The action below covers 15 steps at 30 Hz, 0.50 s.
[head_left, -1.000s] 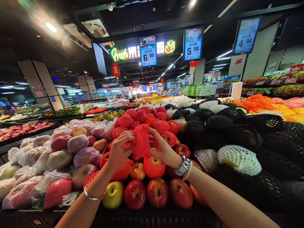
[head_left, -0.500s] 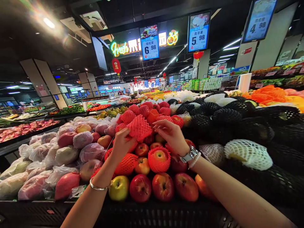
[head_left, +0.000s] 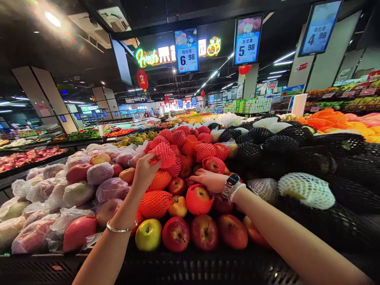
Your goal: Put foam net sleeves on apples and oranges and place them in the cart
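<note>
I stand at a heap of red apples [head_left: 204,231], some bare and some in red foam nets. My left hand [head_left: 144,171], with a bangle at the wrist, is raised over the heap and pinches an empty red foam net [head_left: 162,154] at its edge. My right hand [head_left: 209,180], with a watch on the wrist, lies palm down on the apples in the middle of the pile, fingers stretched to the left beside a bare red apple [head_left: 177,185] and just above a netted apple [head_left: 198,199]. It holds nothing that I can see.
Fruit wrapped in thin plastic bags [head_left: 97,173] is piled to the left. Black-netted fruit [head_left: 282,144] and a white-netted one [head_left: 307,191] lie to the right. A dark crate rim [head_left: 190,269] runs along the front. Price screens [head_left: 186,50] hang overhead.
My right hand let go of the red net and dropped onto the apples. My left hand carried the net off to the left and a little up.
</note>
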{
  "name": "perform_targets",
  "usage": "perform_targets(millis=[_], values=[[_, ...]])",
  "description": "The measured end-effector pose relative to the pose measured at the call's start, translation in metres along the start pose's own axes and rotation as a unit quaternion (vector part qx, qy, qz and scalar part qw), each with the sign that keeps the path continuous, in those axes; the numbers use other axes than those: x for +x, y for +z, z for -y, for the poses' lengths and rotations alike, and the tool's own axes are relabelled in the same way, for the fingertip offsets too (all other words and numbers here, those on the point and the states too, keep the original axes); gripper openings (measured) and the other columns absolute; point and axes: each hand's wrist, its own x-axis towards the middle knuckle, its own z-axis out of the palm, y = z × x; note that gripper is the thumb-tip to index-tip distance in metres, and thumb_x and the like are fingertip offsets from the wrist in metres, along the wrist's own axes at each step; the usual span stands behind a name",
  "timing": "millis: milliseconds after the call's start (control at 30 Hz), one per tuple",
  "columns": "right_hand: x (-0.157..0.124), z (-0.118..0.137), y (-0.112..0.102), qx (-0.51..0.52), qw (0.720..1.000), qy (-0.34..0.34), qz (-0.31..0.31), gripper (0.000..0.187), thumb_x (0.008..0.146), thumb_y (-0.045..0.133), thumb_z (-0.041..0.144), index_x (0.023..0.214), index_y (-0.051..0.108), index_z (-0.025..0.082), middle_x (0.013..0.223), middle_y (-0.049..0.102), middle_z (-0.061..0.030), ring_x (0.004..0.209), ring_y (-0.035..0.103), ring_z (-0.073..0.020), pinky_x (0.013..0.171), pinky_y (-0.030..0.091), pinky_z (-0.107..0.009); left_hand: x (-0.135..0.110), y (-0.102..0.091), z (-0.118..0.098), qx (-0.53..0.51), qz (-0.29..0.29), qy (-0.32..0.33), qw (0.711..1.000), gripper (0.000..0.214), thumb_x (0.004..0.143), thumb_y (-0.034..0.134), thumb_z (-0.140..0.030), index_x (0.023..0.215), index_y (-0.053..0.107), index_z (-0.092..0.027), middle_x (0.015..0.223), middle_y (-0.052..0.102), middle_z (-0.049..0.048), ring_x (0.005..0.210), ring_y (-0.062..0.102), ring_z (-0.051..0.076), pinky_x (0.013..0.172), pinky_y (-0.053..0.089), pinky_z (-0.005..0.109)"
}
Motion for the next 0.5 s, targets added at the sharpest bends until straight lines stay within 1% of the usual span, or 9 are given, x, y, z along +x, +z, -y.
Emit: perform_targets(millis=[33,100,200,267,333,400,433,467,500], values=[[0.0,0.0,0.001,-0.011,1.0,0.001,-0.002,0.059,0.077,0.048,-0.002,0.133,0.053,0.015,0.109,0.063,-0.017,0.107,0.053,-0.0266,0.092,0.044,-0.04,0.0,0.001,-0.001,-0.004,0.009,0.003,1.0,0.016,0.062,0.06,-0.031,0.065,0.063,-0.015,0.067,0.066,0.002,0.067,0.06,0.018,0.066,0.05,0.029],[0.0,0.001,0.0,-0.029,1.0,-0.002,-0.008,0.051,0.082,0.044,0.001,0.131,0.054,0.015,0.108,0.063,-0.0163,0.109,0.049,-0.0275,0.094,0.041,-0.042,0.0,0.003,-0.003,-0.017,0.044,0.015,0.999,0.013,0.061,0.059,-0.029,0.056,0.057,-0.017,0.059,0.061,0.0004,0.061,0.057,0.016,0.059,0.049,0.027],[-0.003,0.001,-0.007,-0.061,0.997,-0.01,-0.035,0.047,0.085,0.045,0.004,0.128,0.055,0.018,0.109,0.063,-0.0138,0.109,0.047,-0.0278,0.096,0.037,-0.045,-0.001,0.006,-0.005,-0.041,0.098,0.026,0.994,0.018,0.06,0.057,-0.029,0.048,0.048,-0.019,0.051,0.052,-0.0016,0.054,0.05,0.014,0.052,0.045,0.025],[-0.007,0.001,-0.015,-0.084,0.992,-0.003,-0.093,0.047,0.084,0.05,0.007,0.129,0.054,0.02,0.114,0.061,-0.0131,0.108,0.047,-0.028,0.096,0.036,-0.045,-0.002,0.007,-0.004,-0.039,0.117,0.028,0.992,0.019,0.06,0.057,-0.03,0.048,0.047,-0.019,0.05,0.051,-0.0018,0.052,0.047,0.013,0.051,0.042,0.025],[-0.011,0.0,-0.023,-0.075,0.98,0.023,-0.185,0.051,0.081,0.06,0.013,0.13,0.052,0.021,0.122,0.058,-0.0126,0.11,0.046,-0.0291,0.097,0.036,-0.047,-0.004,0.009,-0.003,-0.033,0.133,0.031,0.99,0.018,0.062,0.057,-0.03,0.05,0.051,-0.018,0.053,0.054,-0.0006,0.055,0.048,0.014,0.054,0.041,0.025],[-0.014,0.0,-0.028,0.004,0.957,0.057,-0.285,0.059,0.075,0.071,0.018,0.13,0.05,0.02,0.128,0.055,-0.0122,0.116,0.044,-0.0303,0.102,0.034,-0.048,-0.007,0.01,-0.003,-0.032,0.149,0.033,0.988,0.018,0.064,0.057,-0.03,0.052,0.054,-0.017,0.057,0.057,0.0005,0.059,0.05,0.015,0.057,0.042,0.026],[-0.014,0.001,-0.029,0.076,0.939,0.072,-0.328,0.062,0.073,0.074,0.02,0.13,0.049,0.02,0.128,0.055,-0.0119,0.118,0.045,-0.0298,0.103,0.034,-0.049,-0.009,0.012,-0.003,-0.033,0.15,0.035,0.987,0.018,0.065,0.057,-0.03,0.053,0.055,-0.017,0.059,0.057,0.0009,0.061,0.051,0.015,0.058,0.042,0.027],[-0.014,0.003,-0.03,0.17,0.914,0.083,-0.36,0.065,0.071,0.075,0.022,0.129,0.047,0.019,0.127,0.055,-0.0116,0.117,0.048,-0.0284,0.103,0.036,-0.048,-0.012,0.013,-0.004,-0.031,0.146,0.04,0.988,0.019,0.067,0.057,-0.03,0.053,0.055,-0.017,0.06,0.057,0.0011,0.063,0.051,0.016,0.059,0.042,0.027],[-0.013,0.005,-0.03,0.282,0.879,0.088,-0.375,0.067,0.07,0.076,0.025,0.128,0.046,0.019,0.125,0.057,-0.0111,0.115,0.051,-0.0266,0.102,0.039,-0.047,-0.015,0.014,-0.005,-0.026,0.138,0.049,0.989,0.02,0.067,0.058,-0.03,0.052,0.055,-0.017,0.061,0.057,0.0012,0.064,0.051,0.016,0.059,0.043,0.027]])
